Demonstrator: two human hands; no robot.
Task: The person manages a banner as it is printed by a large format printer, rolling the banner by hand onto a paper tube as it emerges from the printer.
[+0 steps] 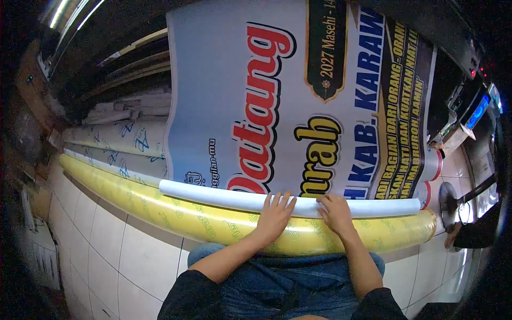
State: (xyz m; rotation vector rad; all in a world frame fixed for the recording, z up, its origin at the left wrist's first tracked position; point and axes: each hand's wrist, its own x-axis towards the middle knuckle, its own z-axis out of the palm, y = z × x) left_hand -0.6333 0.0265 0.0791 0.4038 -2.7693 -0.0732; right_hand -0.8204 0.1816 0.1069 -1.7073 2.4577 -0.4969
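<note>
A large printed banner (pixel 205 69) hangs down in front of me, with red, gold and blue lettering. Along its lower edge lies a long white roll (pixel 224 199), which looks like the banner's end rolled up with the plain side out. My left hand (pixel 274 216) rests on this roll, its fingers spread over the top. To its right, my right hand (pixel 336 213) has its fingers bent and gripping the same roll. Under both forearms, a thick yellow plastic-wrapped roll (pixel 176 216) stretches across my lap area, against the white roll.
More wrapped rolls (pixel 114 134) lie at the left behind the yellow one. A dark machine body (pixel 405 21) stands above the banner. At the right are a lit screen (pixel 480 112), a round dark base (pixel 450 200) and a person's foot (pixel 453 234). White tiles (pixel 144 245) cover the floor.
</note>
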